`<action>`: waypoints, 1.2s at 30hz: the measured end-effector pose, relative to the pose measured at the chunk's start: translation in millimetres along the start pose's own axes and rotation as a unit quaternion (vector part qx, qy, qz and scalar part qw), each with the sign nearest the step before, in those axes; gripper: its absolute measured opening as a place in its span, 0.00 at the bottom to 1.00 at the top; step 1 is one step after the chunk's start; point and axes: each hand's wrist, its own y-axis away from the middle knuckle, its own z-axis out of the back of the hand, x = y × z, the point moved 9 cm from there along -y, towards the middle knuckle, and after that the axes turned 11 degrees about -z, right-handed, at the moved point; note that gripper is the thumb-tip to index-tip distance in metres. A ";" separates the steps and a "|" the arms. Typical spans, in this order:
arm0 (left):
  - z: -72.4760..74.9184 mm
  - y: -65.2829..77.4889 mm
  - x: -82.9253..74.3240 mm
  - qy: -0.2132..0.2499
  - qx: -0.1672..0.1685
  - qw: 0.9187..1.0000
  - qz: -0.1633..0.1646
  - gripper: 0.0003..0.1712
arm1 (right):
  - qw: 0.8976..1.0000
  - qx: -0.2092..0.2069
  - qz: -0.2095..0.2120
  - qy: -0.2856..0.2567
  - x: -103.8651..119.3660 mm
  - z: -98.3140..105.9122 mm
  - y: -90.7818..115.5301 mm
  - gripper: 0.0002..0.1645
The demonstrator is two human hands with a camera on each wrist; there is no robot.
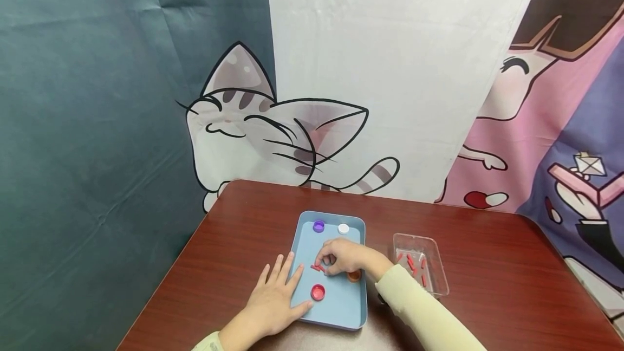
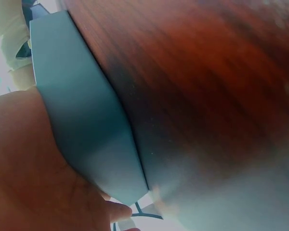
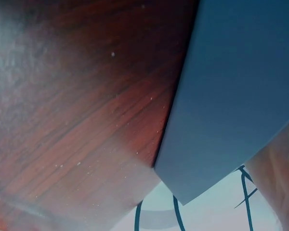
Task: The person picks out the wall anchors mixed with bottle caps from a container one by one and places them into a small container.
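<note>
In the head view a light blue tray (image 1: 336,316) lies on the table. Over its middle is my right hand (image 1: 343,256), fingers curled, thumb and index fingertips pinching at a short red stick (image 1: 320,268); another red stick (image 1: 314,268) lies right beside them. My left hand (image 1: 275,297) is spread flat at the tray's left edge, its thumb over the rim near a red cap (image 1: 318,292). A purple cap (image 1: 318,226) and a white cap (image 1: 343,229) sit at the tray's far end. An orange cap (image 1: 354,275) is partly hidden under the right wrist.
To the right of the tray stands a clear plastic box (image 1: 435,264) holding several red sticks (image 1: 410,261). The right forearm passes close by its near left side. Behind the dark red wooden table (image 1: 253,221) hangs a cloth backdrop (image 1: 390,58) with cartoon drawings.
</note>
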 end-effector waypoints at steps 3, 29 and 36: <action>-0.3 0.2 -0.2 -0.001 -0.004 1.000 -0.001 0.49 | 1.000 -0.008 0.000 0.004 -0.3 -1.5 -1.1 0.10; 3.7 1.8 -3.3 0.012 -0.015 1.000 -0.001 0.48 | 0.970 -0.204 0.010 -0.129 -17.8 59.3 76.1 0.11; 1.6 2.2 -1.6 0.011 -0.017 1.000 0.000 0.48 | 0.960 -0.236 -0.002 -0.150 -32.2 64.2 96.0 0.12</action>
